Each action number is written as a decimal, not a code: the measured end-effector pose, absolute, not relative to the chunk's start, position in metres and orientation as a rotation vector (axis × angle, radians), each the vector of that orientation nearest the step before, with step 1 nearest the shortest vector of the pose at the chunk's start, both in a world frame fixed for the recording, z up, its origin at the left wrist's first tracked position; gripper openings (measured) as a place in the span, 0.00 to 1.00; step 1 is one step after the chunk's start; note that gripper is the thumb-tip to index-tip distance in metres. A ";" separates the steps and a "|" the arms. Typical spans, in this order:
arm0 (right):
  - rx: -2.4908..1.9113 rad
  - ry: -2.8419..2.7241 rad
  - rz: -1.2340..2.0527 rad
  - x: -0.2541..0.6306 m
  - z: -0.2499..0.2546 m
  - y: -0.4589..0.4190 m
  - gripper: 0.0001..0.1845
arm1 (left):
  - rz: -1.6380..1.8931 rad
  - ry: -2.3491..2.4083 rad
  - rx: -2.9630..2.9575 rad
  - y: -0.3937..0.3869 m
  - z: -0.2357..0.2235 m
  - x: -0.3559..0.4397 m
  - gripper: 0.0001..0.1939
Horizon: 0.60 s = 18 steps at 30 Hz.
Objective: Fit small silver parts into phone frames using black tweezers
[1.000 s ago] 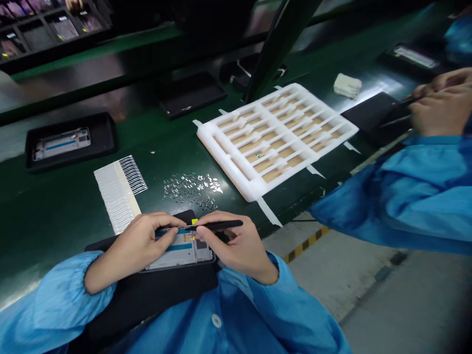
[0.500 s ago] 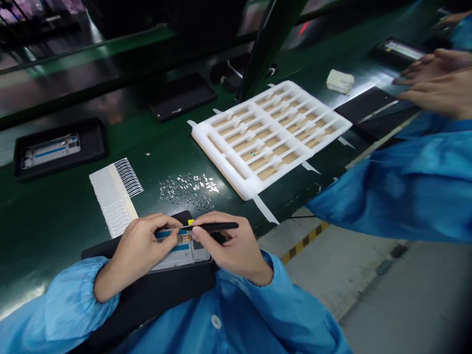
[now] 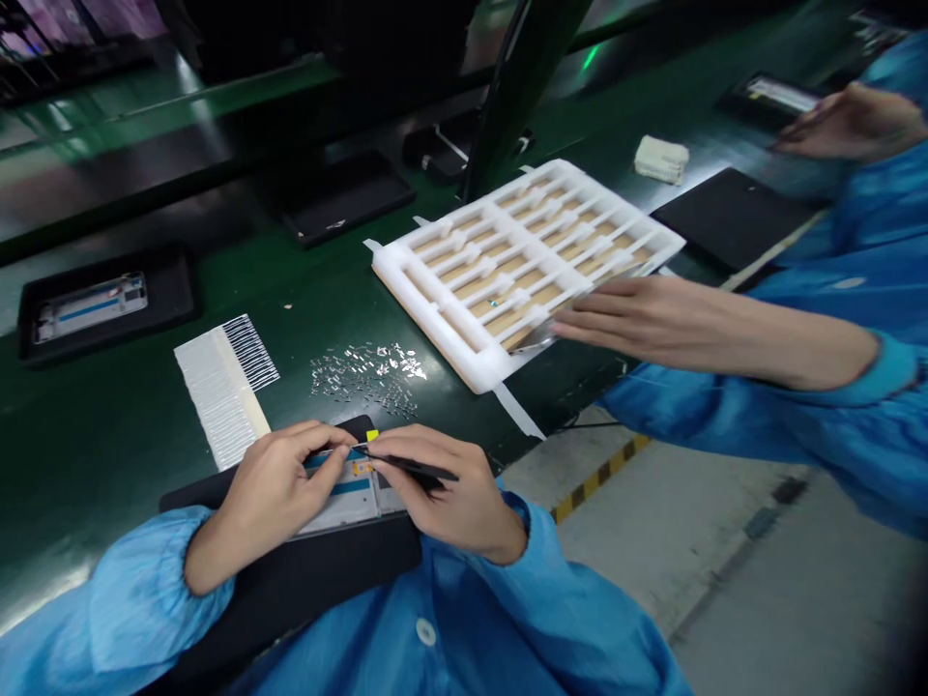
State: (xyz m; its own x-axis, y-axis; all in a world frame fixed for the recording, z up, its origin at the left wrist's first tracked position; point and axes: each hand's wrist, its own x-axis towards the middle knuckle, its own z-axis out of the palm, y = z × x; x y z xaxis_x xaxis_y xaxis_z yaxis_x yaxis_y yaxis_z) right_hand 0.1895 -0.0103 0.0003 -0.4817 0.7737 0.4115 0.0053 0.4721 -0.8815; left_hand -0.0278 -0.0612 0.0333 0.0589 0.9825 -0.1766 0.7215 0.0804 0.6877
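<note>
Black tweezers (image 3: 427, 471) now tilted lower, right hand (image 3: 468, 493) closed round them, tip at frame (image 3: 352, 505). Left hand (image 3: 268, 488) pinching by frame's far edge; frame on black pad (image 3: 355, 556), near counter (image 3: 239, 261). Co-worker's hand (image 3: 652, 319) just in over foam tray (image 3: 489, 370), apart from frame.

Looks dim overall, sinking to near-black along the top. Glares whitish off the green bench (image 3: 94, 416) at lower left and upper right. Glints on small metal pieces (image 3: 369, 377); reads bright on the white foam tray (image 3: 482, 369). Smears softly at the co-worker's far hand (image 3: 855, 124). Stretches towards the edges.
</note>
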 end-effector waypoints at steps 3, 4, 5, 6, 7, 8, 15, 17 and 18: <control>-0.626 -1.865 1.076 0.191 -0.002 -0.012 0.13 | 0.418 1.612 1.913 -0.061 0.038 -0.036 0.17; -0.628 -1.862 1.078 0.192 -0.003 -0.012 0.13 | 0.391 1.591 1.990 -0.063 0.039 -0.039 0.18; -0.634 -1.856 1.085 0.192 -0.004 -0.013 0.13 | 0.372 1.589 2.062 -0.065 0.039 -0.041 0.19; -0.643 -1.848 1.093 0.191 -0.004 -0.014 0.12 | 0.357 1.606 2.127 -0.068 0.039 -0.042 0.20; -0.651 -1.842 1.102 0.191 -0.005 -0.014 0.12 | 0.341 1.633 2.190 -0.071 0.038 -0.043 0.20; -0.658 -1.840 1.106 0.190 -0.005 -0.015 0.12 | 0.324 1.658 2.255 -0.075 0.037 -0.043 0.20; -0.677 -1.898 1.066 0.187 -0.004 -0.019 0.13 | 0.270 1.786 2.444 -0.073 0.043 -0.050 0.18; -0.704 -1.844 1.105 0.187 -0.001 -0.018 0.11 | 0.252 1.972 2.379 -0.062 0.045 -0.066 0.16; -0.725 -1.804 1.129 0.188 0.001 -0.017 0.10 | 0.215 2.079 2.342 -0.056 0.045 -0.076 0.16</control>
State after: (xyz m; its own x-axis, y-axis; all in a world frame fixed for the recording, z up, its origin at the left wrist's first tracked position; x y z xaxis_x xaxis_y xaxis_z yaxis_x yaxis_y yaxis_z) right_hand 0.1878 -0.0171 0.0008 -0.4577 0.8124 0.3613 0.0299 0.4202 -0.9069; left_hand -0.0756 -0.0560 0.0445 0.1131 0.9885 0.1007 0.9882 -0.1224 0.0925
